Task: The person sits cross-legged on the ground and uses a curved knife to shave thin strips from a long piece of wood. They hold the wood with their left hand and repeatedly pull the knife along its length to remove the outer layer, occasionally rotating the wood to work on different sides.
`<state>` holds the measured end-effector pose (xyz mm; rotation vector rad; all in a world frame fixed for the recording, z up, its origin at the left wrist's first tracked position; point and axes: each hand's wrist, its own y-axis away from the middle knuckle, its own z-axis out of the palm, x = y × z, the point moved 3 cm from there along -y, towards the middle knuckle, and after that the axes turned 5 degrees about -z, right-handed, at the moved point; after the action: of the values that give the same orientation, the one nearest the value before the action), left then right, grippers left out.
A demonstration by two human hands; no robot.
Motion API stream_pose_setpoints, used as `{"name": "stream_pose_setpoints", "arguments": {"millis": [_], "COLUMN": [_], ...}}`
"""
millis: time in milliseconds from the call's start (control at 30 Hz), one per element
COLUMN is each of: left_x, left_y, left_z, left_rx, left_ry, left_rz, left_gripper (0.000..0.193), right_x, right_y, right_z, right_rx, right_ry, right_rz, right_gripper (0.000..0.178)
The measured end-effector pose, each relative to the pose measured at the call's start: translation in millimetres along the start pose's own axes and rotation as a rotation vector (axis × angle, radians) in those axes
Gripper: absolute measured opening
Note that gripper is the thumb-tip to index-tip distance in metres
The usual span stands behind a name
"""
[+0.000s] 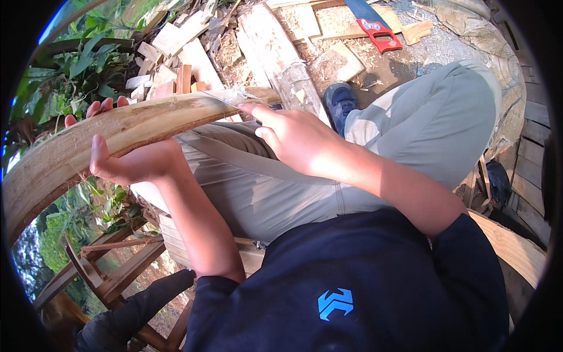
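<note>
A long, curved, peeled wooden pole (64,154) runs from the left edge to beyond my thigh. My left hand (136,163) cups it from below, thumb on the near side and fingertips showing over the far side. In my right hand (296,136) is a knife (221,101), its thin blade lying across the top of the pole near its far end. Most of the knife's handle is hidden by my fingers. Pale shavings (234,95) cling to the wood beside the blade.
A saw with a red handle (382,40) lies at the far right among wood offcuts. Beyond the pole lies a rough plank (281,56), with a pile of scraps (182,44) to its left. Green plants (82,64) grow at left. Wooden framework (126,273) stands lower left.
</note>
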<state>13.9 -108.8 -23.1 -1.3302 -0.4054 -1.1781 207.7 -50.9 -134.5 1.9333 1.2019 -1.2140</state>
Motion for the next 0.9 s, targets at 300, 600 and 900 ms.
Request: {"name": "stream_pose_setpoints", "arguments": {"millis": [300,600,900], "left_x": [8,9,2], "left_y": [10,10,10], "left_z": [6,8,-1], "left_rx": [-0.002,-0.011,-0.003], "left_ry": [-0.054,-0.087,-0.045], "left_rz": [-0.004,0.003,0.069], "left_gripper": [0.067,0.073,0.073], "right_x": [0,-12,-13], "right_y": [-5,-9,-8], "right_z": [5,-1,9], "right_rx": [-0.047,-0.082,-0.007], "right_ry": [-0.029,0.074,0.225], "right_rz": [-0.006,0.056,-0.048], "right_gripper": [0.052,0.052,0.056]}}
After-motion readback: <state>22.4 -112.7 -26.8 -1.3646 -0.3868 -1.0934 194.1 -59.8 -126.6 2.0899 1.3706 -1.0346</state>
